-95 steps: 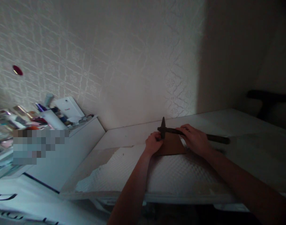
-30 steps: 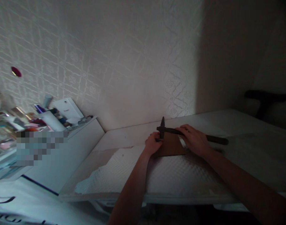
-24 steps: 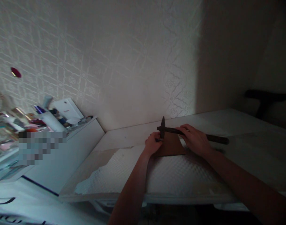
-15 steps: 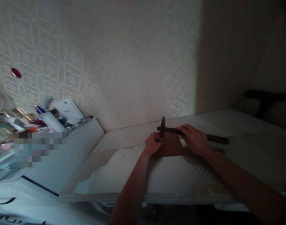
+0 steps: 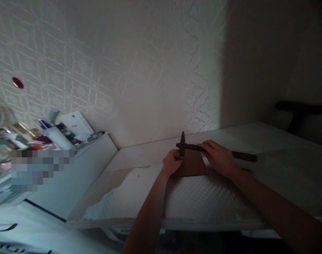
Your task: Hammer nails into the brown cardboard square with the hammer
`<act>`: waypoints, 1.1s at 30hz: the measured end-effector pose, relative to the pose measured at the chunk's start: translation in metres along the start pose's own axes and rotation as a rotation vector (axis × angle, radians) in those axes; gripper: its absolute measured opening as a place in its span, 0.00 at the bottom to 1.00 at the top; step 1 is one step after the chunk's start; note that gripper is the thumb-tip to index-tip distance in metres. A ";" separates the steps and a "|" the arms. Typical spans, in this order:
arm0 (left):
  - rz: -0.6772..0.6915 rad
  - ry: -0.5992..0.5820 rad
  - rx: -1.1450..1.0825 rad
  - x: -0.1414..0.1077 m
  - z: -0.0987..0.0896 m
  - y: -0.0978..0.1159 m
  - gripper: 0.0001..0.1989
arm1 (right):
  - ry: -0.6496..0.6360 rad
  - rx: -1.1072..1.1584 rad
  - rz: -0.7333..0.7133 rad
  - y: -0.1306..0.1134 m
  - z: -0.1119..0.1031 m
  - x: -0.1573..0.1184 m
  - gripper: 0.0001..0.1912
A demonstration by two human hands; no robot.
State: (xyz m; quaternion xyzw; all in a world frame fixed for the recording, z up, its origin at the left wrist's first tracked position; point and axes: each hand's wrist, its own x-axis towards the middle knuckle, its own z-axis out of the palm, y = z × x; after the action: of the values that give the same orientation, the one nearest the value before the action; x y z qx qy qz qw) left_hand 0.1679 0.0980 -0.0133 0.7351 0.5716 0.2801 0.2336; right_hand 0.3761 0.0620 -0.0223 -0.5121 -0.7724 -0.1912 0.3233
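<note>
One hammer (image 5: 182, 146) over one brown board (image 5: 194, 165)

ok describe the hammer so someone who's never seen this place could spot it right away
On the pale table against the pale patterned wall, find the flat brown board. Partly over it, the right hand holds a dark hammer with a long handle. Its head tapers upward to a point, and it is hand-held, unlike the blurred dark T-shaped object at the far right.
</note>
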 end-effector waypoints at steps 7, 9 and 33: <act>0.006 -0.010 -0.010 0.001 0.000 0.000 0.21 | -0.005 -0.002 -0.001 0.001 0.002 0.000 0.18; 0.008 -0.011 -0.014 0.001 0.000 0.000 0.21 | -0.009 0.004 0.000 0.001 0.002 0.001 0.19; 0.018 -0.006 -0.021 0.001 0.001 -0.002 0.20 | 0.004 -0.019 -0.011 0.000 0.000 0.001 0.18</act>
State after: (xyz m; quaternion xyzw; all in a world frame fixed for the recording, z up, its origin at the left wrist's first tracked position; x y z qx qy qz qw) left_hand 0.1675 0.0999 -0.0154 0.7383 0.5614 0.2862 0.2406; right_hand 0.3759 0.0629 -0.0211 -0.5105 -0.7727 -0.2015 0.3190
